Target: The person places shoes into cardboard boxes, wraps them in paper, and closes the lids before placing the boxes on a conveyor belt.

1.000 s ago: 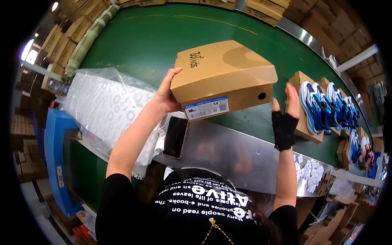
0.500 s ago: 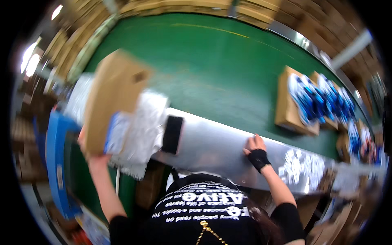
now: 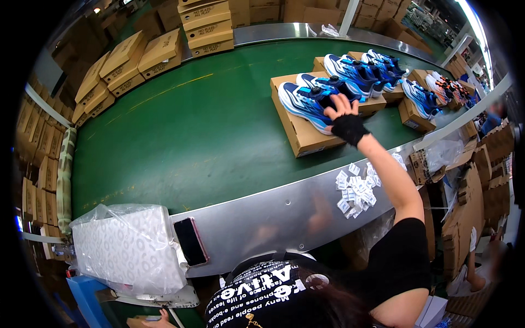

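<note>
My right hand [image 3: 344,116], in a black fingerless wrist band, reaches over the belt to a blue and white sneaker [image 3: 306,106]. Its fingers are spread and bent over the heel end, and seem to touch it. A second sneaker [image 3: 328,83] of the same kind lies just behind. Both rest on a closed brown shoebox [image 3: 303,141]. Low at the left edge of my body, my left hand [image 3: 159,321] is partly cut off by the frame. Its fingers close on a brown cardboard box [image 3: 138,321], of which only a corner shows.
A metal ledge [image 3: 262,218] runs along the green belt [image 3: 191,136]. On it lie a phone [image 3: 191,240] and many small white packets [image 3: 358,188]. Plastic-wrapped printed paper [image 3: 128,246] is stacked at left. More sneakers [image 3: 421,98] stand right; shoeboxes [image 3: 208,33] are piled across the belt.
My right hand has left the metal ledge for the sneakers. My left hand has lowered the cardboard box from above the wrapped paper to beside my body. The view has swung right.
</note>
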Action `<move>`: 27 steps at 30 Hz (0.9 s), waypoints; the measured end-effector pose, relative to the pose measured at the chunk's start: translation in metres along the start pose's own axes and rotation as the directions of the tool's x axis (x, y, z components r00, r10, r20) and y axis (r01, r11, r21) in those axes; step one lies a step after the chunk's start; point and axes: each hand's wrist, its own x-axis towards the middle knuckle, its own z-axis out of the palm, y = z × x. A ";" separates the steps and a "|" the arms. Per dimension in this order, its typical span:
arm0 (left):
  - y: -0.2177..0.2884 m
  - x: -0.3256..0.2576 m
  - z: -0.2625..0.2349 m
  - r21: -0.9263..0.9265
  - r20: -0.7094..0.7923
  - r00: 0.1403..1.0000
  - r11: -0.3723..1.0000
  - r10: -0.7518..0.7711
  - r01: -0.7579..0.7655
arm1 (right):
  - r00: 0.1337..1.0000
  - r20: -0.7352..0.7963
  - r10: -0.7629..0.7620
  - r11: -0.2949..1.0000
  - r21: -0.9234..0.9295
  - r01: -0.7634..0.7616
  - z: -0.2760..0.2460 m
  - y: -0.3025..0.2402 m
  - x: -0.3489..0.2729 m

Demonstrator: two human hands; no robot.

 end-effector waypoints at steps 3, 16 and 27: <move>0.006 0.008 0.019 0.128 0.101 0.995 0.991 0.015 -0.028 | 0.964 0.242 0.112 0.977 0.151 -0.151 0.007 0.019 0.034; -0.086 -0.155 0.141 0.472 0.844 0.512 0.671 -0.158 -0.571 | 0.851 0.450 0.272 0.939 0.069 -0.336 -0.003 0.015 0.034; -0.149 -0.401 0.169 -0.316 0.900 -0.434 0.610 -0.050 -0.726 | 0.922 0.203 -0.331 0.936 0.195 0.293 -0.161 -0.123 0.018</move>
